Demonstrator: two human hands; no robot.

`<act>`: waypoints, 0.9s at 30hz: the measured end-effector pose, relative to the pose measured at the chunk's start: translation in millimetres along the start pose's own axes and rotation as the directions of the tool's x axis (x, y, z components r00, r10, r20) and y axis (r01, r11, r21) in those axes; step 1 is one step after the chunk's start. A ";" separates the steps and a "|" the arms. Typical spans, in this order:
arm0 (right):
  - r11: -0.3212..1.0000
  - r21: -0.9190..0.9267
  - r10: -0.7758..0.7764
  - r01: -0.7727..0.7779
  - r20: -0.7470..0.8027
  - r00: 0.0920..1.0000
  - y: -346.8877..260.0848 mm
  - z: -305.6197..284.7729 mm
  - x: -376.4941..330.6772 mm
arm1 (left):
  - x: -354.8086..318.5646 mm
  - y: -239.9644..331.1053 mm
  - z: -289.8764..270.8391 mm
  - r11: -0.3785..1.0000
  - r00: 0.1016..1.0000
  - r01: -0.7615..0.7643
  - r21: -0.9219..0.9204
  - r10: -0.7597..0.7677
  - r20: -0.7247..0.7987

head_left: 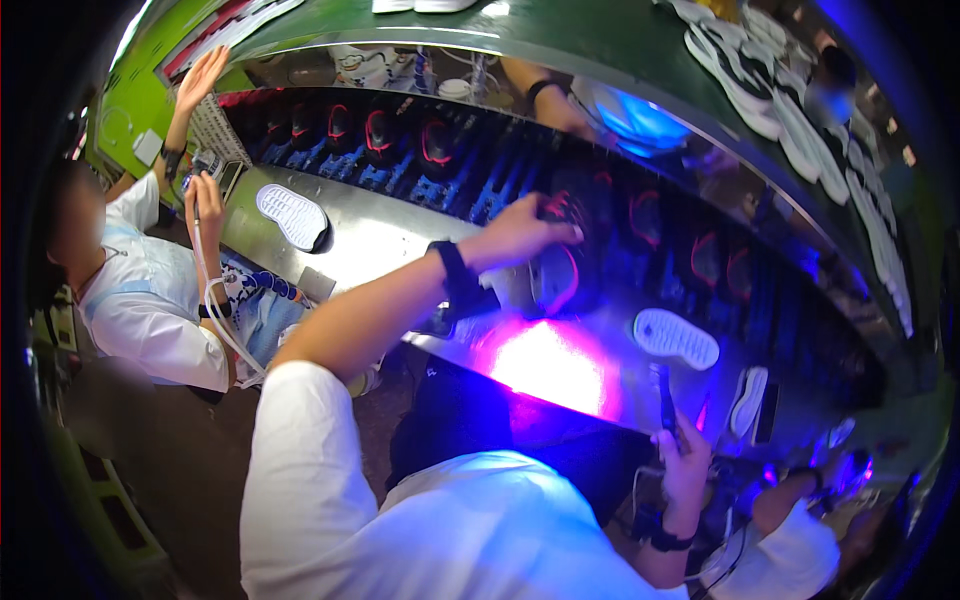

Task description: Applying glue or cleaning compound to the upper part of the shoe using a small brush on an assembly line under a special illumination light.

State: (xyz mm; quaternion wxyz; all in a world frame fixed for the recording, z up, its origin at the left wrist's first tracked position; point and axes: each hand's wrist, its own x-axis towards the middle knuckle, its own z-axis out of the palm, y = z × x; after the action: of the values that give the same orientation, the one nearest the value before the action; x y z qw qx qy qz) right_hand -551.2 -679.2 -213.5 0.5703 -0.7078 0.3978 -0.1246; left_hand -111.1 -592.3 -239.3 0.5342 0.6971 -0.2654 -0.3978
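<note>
My left hand (520, 232) reaches out over the steel counter (380, 240) and grips the top of a black shoe (560, 275) with glowing pink trim at the near edge of the dark conveyor (480, 170). My right hand (685, 460) is low at the counter's front edge, closed around a slim dark stick-like tool (666, 400) that points up. A bright violet glare (550, 365) lies on the counter between my hands. Both wrists wear black bands.
More black shoes with red trim (435, 140) ride the conveyor. White soles lie on the counter at left (292, 215) and right (676, 338), with another beside it (748, 400). One person sits at left (150, 290), one hand raised (200, 78); another works at lower right (790, 500).
</note>
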 end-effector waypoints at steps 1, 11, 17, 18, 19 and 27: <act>0.995 0.079 0.067 -0.064 -0.040 0.997 1.6 -3.5 0.8 | 22.1 2.4 -22.8 0.957 0.995 0.024 0.289 0.005 -0.097; 0.975 0.108 0.215 -0.192 -0.280 0.936 18.1 -25.8 -7.3 | 171.5 -8.6 -90.1 0.497 0.974 0.123 0.859 0.107 -0.201; 0.965 0.165 0.241 -0.204 -0.256 0.936 29.0 -23.2 -3.4 | 216.7 -25.5 -0.2 0.471 0.912 0.000 0.882 0.361 -0.193; 0.960 0.182 0.259 -0.215 -0.271 0.927 29.1 -21.1 -0.9 | 214.5 -28.7 29.6 0.465 0.891 -0.031 0.885 0.414 -0.186; 0.954 0.198 0.275 -0.227 -0.267 0.924 28.7 -16.2 2.1 | 224.5 -22.0 57.6 0.457 0.867 -0.043 0.888 0.459 -0.194; 0.970 0.219 0.162 -0.109 -0.243 0.956 32.9 -13.5 14.7 | 224.4 -35.3 55.1 0.483 0.972 0.009 0.876 0.202 -0.122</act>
State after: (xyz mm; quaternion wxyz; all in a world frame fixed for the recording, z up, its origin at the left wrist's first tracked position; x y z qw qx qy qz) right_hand -564.0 -700.2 -243.1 0.5898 -0.5945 0.5018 -0.2163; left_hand -37.5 -789.8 -340.0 0.1547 0.8923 -0.4114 -0.1029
